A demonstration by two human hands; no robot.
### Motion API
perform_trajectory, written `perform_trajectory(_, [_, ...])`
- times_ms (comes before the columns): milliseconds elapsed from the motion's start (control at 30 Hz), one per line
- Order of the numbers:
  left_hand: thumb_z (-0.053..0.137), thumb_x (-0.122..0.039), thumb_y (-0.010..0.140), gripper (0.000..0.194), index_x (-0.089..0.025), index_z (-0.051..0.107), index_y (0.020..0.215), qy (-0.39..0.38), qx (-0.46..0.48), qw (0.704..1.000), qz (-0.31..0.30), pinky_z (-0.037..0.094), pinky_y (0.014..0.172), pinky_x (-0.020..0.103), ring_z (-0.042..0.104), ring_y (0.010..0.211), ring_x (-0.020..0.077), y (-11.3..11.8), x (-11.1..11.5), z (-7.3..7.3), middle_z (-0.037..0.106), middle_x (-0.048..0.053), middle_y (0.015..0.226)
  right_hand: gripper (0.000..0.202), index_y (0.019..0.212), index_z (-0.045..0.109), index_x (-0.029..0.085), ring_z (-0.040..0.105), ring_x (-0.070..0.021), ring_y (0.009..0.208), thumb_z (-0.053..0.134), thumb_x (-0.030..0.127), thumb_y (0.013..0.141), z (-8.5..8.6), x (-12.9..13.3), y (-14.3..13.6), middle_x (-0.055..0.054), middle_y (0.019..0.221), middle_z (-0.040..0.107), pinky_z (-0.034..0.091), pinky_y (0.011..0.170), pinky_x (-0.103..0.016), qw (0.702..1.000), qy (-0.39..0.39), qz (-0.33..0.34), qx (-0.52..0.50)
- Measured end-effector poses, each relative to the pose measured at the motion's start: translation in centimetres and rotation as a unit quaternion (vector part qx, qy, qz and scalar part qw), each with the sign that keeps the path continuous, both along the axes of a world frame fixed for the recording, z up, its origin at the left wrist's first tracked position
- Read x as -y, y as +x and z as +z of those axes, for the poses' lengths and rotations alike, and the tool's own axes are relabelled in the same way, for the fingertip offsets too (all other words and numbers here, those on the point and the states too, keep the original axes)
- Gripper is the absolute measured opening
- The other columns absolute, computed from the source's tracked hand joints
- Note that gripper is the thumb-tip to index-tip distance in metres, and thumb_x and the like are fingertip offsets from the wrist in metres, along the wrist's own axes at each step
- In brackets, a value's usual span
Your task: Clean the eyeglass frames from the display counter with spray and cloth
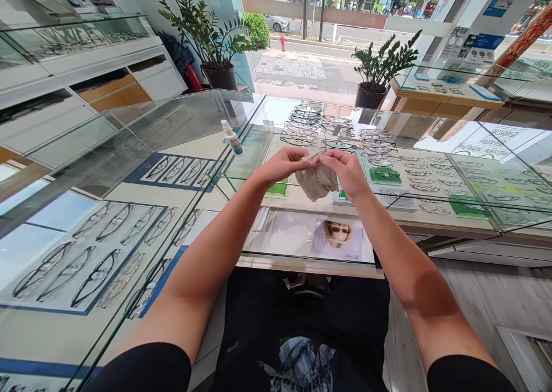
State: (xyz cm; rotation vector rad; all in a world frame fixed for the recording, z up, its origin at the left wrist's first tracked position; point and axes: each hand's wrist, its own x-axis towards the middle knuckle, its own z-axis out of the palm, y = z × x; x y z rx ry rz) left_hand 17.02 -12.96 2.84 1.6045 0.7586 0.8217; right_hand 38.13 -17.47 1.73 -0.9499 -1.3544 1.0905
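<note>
Above the glass counter, a crumpled beige-grey cloth [317, 184] hangs between my two hands. My left hand [290, 163] pinches its upper left edge, fingers closed. Close beside it, my right hand [345, 169] has its fingers closed on the upper right part. Something thin shows at the fingertips over the cloth, too small to make out. A white spray bottle [232, 137] with a blue label stands on the glass to the left of my hands.
Glass display cases surround me. Rows of eyeglasses [100, 222] lie at the left, and more frames [306, 119] sit ahead. A printed card [337, 238] lies below my hands. Potted plants [219, 77] stand by the window.
</note>
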Motion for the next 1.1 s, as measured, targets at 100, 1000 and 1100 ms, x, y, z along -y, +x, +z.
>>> perform_trajectory(100, [0.096,-0.049,0.073,0.041,-0.015,0.074,0.071,0.005,-0.039,0.998,-0.041,0.04,0.069,0.03,0.056,0.071,0.0157,-0.4,-0.2,-0.1,0.062,0.002,0.069,0.029,0.075,0.083,0.026,0.066,-0.022,0.084,0.088,0.053,0.081,0.1,0.2,0.0,-0.003,0.081,0.078,0.053,0.08,-0.036,0.999,-0.007,0.032,0.022])
perform_trajectory(1000, [0.099,-0.046,0.075,0.053,-0.019,0.073,0.113,-0.137,0.25,0.956,0.074,0.058,0.073,0.026,0.074,0.082,0.0171,-0.4,-1.4,-1.1,0.079,0.003,0.095,0.03,0.087,0.084,0.031,0.067,-0.0263,0.125,0.085,0.06,0.082,-0.2,-0.7,0.8,-0.002,0.121,0.083,0.053,0.095,-0.038,0.992,-0.032,-0.091,-0.076])
perform_trajectory(1100, [0.101,-0.044,0.074,0.054,-0.022,0.072,0.114,-0.138,0.262,0.951,0.085,0.058,0.071,0.026,0.074,0.079,0.0168,0.1,-1.0,-1.1,0.078,0.001,0.093,0.034,0.091,0.083,0.031,0.068,-0.0253,0.12,0.084,0.063,0.081,-0.7,-0.9,0.7,-0.002,0.121,0.083,0.053,0.091,-0.037,0.989,-0.044,-0.11,-0.086])
